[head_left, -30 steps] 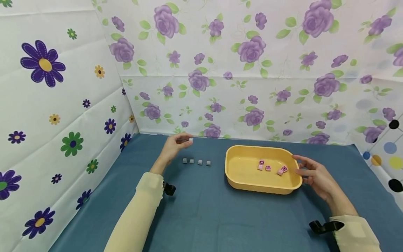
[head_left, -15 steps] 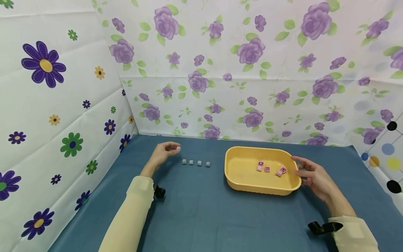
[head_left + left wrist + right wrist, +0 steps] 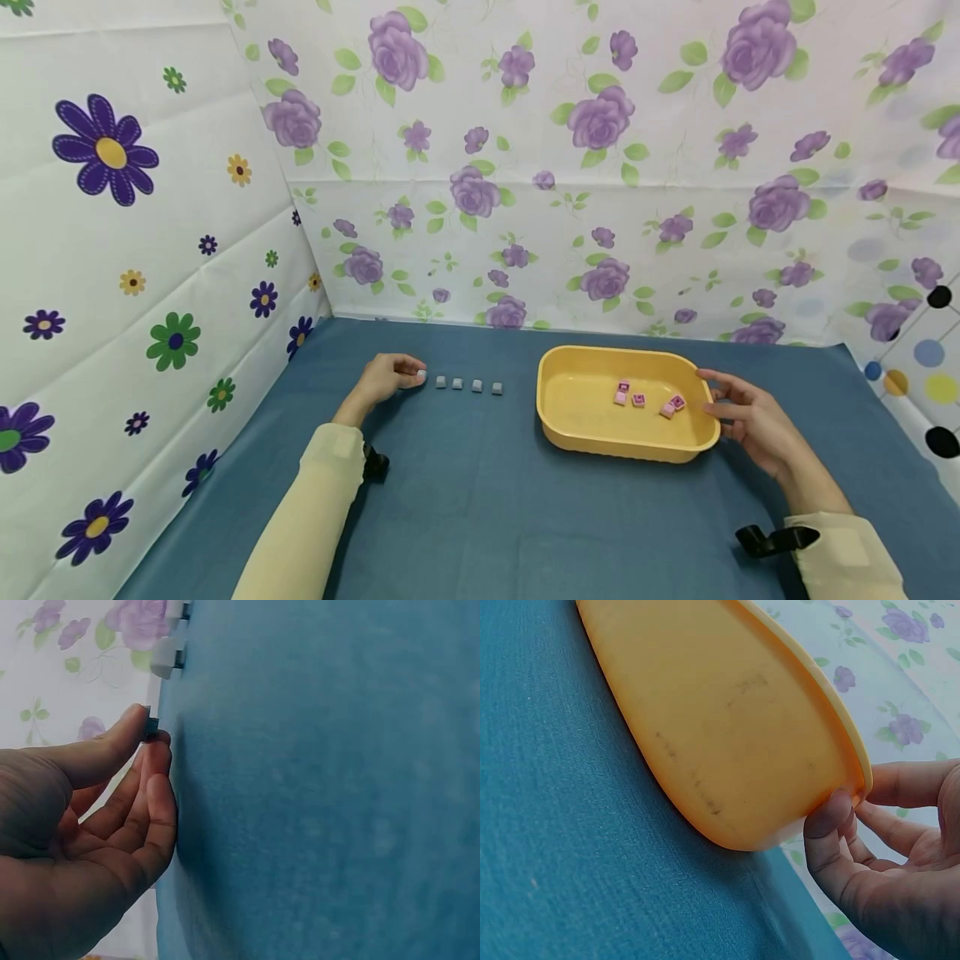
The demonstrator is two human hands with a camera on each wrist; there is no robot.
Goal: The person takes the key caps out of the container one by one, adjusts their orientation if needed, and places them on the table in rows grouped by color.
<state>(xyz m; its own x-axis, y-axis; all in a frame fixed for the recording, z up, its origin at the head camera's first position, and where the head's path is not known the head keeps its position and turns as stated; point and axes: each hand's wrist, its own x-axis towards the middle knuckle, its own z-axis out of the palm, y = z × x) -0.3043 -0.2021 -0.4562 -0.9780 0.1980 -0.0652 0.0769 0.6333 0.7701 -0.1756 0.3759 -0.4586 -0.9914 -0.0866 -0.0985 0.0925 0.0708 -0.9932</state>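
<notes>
My left hand pinches a small pale keycap between thumb and fingertips, low at the left end of a row. In the left wrist view the pinched keycap shows a dark underside, and the curled fingers lie close against the cloth. Several matching white keycaps stand in that line to its right, evenly spaced. My right hand holds the right end of a yellow plastic tray, thumb on the outer wall and fingers at the rim, as the right wrist view shows. Several pink keycaps lie loose inside the tray.
A blue cloth covers the table. White curtains with purple flowers rise along the back, and another flowered sheet stands at the left. Each wrist carries a black camera mount.
My left hand has moved left and down with the keycap, from above the row to its left end at table level. The right hand and the tray stay put.
</notes>
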